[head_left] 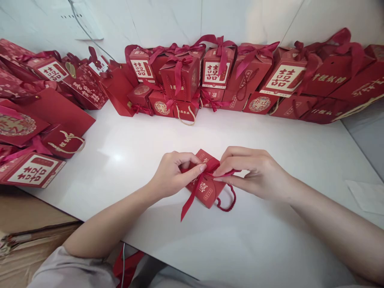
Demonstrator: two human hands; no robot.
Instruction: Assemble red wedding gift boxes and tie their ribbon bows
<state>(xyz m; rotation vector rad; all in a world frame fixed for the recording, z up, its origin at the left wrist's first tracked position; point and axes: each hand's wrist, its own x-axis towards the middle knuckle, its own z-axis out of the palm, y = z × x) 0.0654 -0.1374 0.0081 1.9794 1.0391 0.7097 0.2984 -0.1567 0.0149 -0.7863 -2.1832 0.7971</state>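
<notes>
A small red gift box (207, 193) with pale printed characters sits on the white table in front of me, seen from above. A red ribbon (189, 203) crosses its top, and one tail hangs down over the near side. My left hand (177, 172) pinches the ribbon at the middle of the box, thumb on top. From the right, my right hand (252, 170) grips another part of the ribbon between thumb and fingers. A dark red cord handle (229, 204) loops out at the box's right side. The ribbon between my fingertips is partly hidden.
Stacked red gift boxes (216, 72) with ribbon bows line the wall at the back. More red boxes (33, 170) crowd the left side. A cardboard box (33, 228) stands below the table's left edge. Something flat and white (366, 196) lies at the right.
</notes>
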